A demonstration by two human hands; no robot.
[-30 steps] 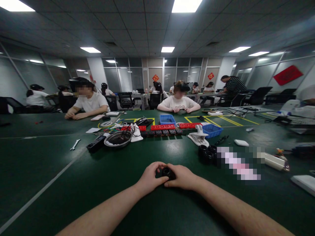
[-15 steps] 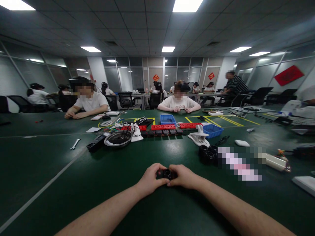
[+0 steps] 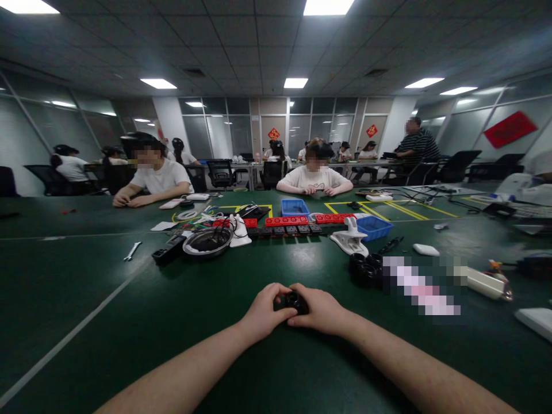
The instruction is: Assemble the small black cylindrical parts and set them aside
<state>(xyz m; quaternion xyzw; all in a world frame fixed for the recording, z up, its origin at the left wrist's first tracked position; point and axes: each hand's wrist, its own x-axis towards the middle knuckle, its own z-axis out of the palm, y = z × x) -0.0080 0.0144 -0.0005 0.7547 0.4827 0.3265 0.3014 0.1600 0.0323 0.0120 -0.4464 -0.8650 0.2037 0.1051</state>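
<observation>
The black part (image 3: 292,299) is located between the two hands, directly ahead of the person and low over the green table (image 3: 181,313); I cannot tell whether it bears on the surface. Its round opening faces back toward the person. The hands cover its sides, so the long axis cannot be determined. The left hand (image 3: 262,313) is half curled, thumb and forefinger arched against the part's left side. The right hand (image 3: 322,310) is curled more closely around the right side. Both grip the part; it lies inward of each, and neither is clearly nearer. Ahead and to the right sit black rings (image 3: 365,270), apart from the right hand, with a white clamp base (image 3: 350,240) and blue tray (image 3: 378,232) beyond. Ahead and to the left, a metal bowl (image 3: 207,256) adjoins a black box (image 3: 168,251).
</observation>
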